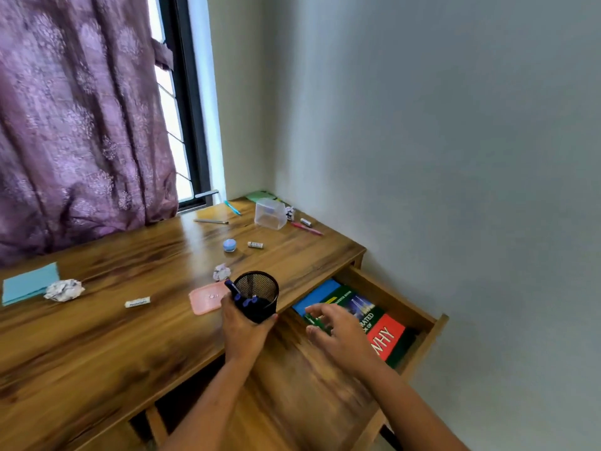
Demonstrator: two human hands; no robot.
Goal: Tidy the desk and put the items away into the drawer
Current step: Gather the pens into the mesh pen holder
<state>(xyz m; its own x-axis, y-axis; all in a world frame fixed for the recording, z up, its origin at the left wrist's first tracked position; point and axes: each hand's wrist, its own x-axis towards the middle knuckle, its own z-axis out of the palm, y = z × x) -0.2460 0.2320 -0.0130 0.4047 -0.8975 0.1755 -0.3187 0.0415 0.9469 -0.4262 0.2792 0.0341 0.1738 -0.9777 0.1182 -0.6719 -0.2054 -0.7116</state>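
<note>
My left hand grips a black mesh pen cup with blue pens in it, at the desk's front edge. To its right, the wooden drawer stands pulled open. Inside lie a blue book, a green book and a red cover lettered "WHY". My right hand hovers over the green book with its fingers spread, holding nothing.
On the wooden desk lie a pink lid, an eraser, crumpled paper balls, a blue notepad, a clear plastic box, a small blue jar, pens and pencils. A purple curtain hangs at the left.
</note>
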